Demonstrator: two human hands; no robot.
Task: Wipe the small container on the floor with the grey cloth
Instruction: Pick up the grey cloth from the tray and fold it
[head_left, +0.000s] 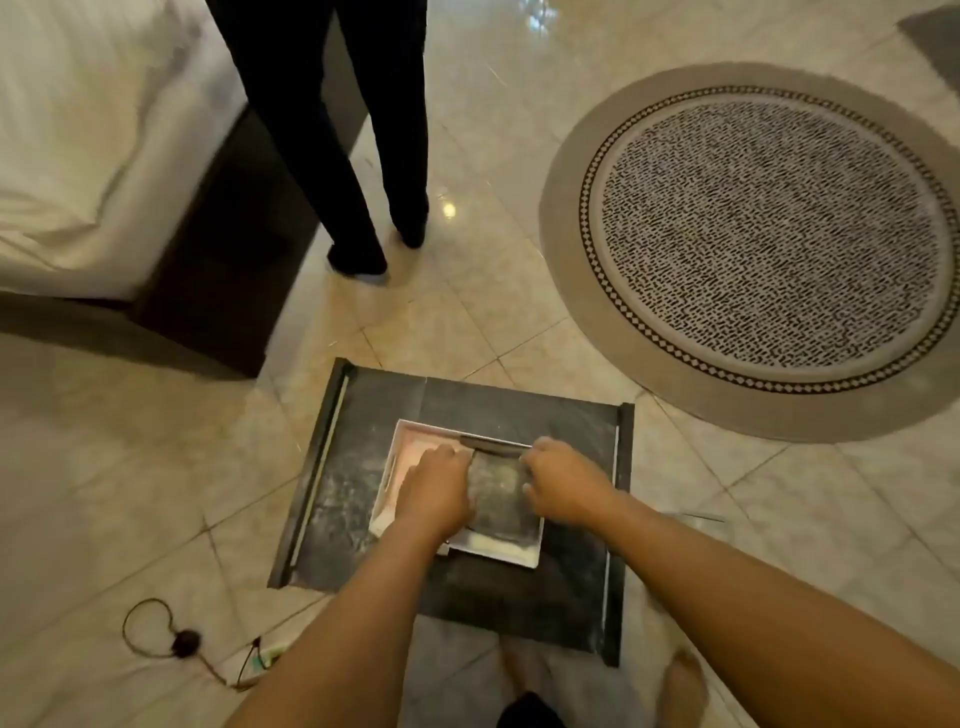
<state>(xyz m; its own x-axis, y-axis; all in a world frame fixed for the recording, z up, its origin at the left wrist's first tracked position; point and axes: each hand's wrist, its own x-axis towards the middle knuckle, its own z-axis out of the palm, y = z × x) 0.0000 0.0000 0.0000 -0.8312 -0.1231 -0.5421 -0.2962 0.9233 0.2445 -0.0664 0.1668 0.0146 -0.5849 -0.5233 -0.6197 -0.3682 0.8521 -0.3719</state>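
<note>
Marble-look floor tiles (519, 312) lay all around me, and on them sat a dark, dusty tray (337, 499) with raised rails along its left and right sides. The small container (410, 441), a shallow white square with a pale inside, rested on the tray near its middle, and the grey cloth (498, 493) lay spread in it, covering its right part.

My left hand (434, 493) was curled closed on the left edge of the grey cloth, knuckles up. My right hand (563, 480) was closed the same way on the cloth's right edge, so the cloth stretched between the two. A dark strip showed at the cloth's far edge, just past my fingers; I could not tell what it was.

My bare feet (683, 686) stood just behind the near edge of the tray. A thin cable (150, 629) with a dark round plug looped on the floor to my left. Ahead on the left stood another person's legs (363, 156) in dark trousers, beside a bed (93, 130) with white sheets on a dark frame. A round patterned rug (769, 244) lay off to the right, well apart from the tray.
</note>
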